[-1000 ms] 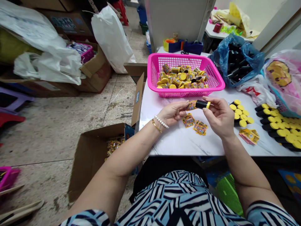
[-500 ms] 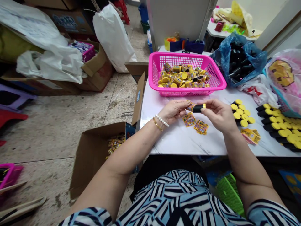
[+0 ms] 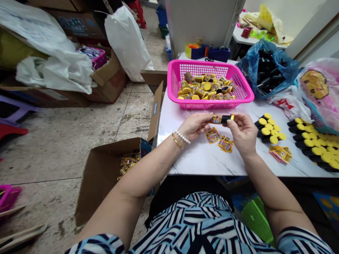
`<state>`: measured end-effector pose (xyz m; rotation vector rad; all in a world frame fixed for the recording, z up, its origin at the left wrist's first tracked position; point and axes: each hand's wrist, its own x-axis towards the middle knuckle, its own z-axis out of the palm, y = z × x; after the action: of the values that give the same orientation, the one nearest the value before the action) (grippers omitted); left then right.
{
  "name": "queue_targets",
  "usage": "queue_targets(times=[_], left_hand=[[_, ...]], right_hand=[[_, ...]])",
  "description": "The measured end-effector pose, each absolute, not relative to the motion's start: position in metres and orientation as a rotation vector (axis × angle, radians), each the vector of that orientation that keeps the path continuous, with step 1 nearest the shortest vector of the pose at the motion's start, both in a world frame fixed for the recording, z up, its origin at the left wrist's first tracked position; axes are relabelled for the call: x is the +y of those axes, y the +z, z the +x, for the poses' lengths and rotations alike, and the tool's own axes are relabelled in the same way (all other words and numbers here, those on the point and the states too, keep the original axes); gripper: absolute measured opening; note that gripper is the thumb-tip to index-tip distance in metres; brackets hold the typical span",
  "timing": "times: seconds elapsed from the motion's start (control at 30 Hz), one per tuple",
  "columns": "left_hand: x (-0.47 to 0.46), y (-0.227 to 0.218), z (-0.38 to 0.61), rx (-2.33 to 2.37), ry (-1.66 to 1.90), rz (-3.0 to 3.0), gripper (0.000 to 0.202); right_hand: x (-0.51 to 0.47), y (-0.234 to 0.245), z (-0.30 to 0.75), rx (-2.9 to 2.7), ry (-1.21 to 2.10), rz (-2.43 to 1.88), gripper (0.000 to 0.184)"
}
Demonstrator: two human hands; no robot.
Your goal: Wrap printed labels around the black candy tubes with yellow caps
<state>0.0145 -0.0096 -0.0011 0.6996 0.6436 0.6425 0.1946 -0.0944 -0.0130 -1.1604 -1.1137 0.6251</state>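
A small black tube with a yellow cap point(image 3: 225, 118) is held level between both hands above the white table point(image 3: 201, 158). My right hand point(image 3: 242, 132) grips its capped end. My left hand point(image 3: 195, 125) pinches a yellow printed label point(image 3: 215, 119) against the tube's other end. Loose labels point(image 3: 221, 139) lie on the table just below the hands. A pink basket point(image 3: 209, 86) behind the hands holds several labelled tubes.
Black tubes with yellow caps point(image 3: 270, 128) lie in rows to the right, by a stack of labels point(image 3: 280, 153). A blue bag of black tubes point(image 3: 267, 72) sits at the back right. An open cardboard box point(image 3: 106, 173) stands on the floor at left.
Both hands have turned the tube and drawn slightly closer together; more of the label now lies around the tube. The view has shifted slightly.
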Motion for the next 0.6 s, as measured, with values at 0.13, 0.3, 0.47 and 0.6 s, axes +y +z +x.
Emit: queue_targets(times=[0.13, 0.3, 0.47, 0.6], left_hand=[[-0.01, -0.002, 0.017, 0.63, 0.629, 0.652, 0.013], [-0.011, 0.002, 0.018, 0.621, 0.615, 0.638, 0.014], [-0.013, -0.003, 0.017, 0.657, 0.646, 0.774, 0.021], [-0.014, -0.006, 0.016, 0.709, 0.71, 0.885, 0.032]], right_hand=[[-0.096, -0.016, 0.202, -1.144, 0.691, -1.141, 0.035], [-0.101, -0.013, 0.202, -1.086, 1.038, -1.033, 0.032], [-0.1, -0.013, 0.204, -1.002, 0.998, -1.047, 0.03], [-0.097, -0.018, 0.208, -0.975, 0.852, -1.041, 0.025]])
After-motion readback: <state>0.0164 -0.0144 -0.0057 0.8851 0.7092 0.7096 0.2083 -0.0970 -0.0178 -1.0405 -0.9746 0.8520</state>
